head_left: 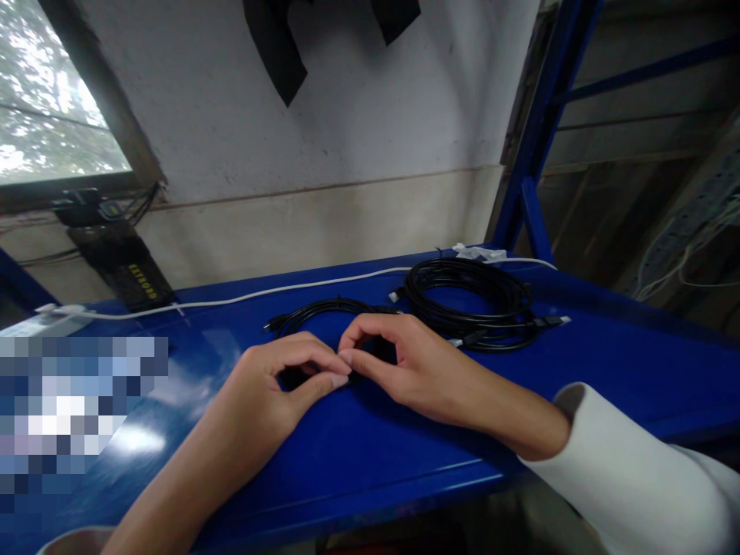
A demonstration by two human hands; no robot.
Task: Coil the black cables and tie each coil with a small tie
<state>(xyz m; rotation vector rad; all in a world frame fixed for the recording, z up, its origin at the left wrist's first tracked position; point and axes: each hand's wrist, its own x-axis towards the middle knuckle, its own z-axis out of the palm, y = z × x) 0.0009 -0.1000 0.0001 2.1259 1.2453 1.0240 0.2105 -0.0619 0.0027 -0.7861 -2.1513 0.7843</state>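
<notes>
A small coil of black cable [315, 306] lies on the blue table, partly hidden behind my hands. My left hand [277, 378] is closed in a pinch at the near side of this coil, where a bit of black cable shows under the fingertips. Thumb and forefinger of my right hand [416, 358] are also pinched together, touching the left fingertips. Whatever sits between the right fingertips is too small to make out. At the coil's left end a black plug [274, 324] sticks out.
Behind my right hand lies a larger pile of coiled black cables [468, 297] with plugs. A white cord [289, 288] runs along the back of the blue table [370, 455]. A black pouch [130, 266] leans at the left wall, and a blue post [540, 123] rises at the right.
</notes>
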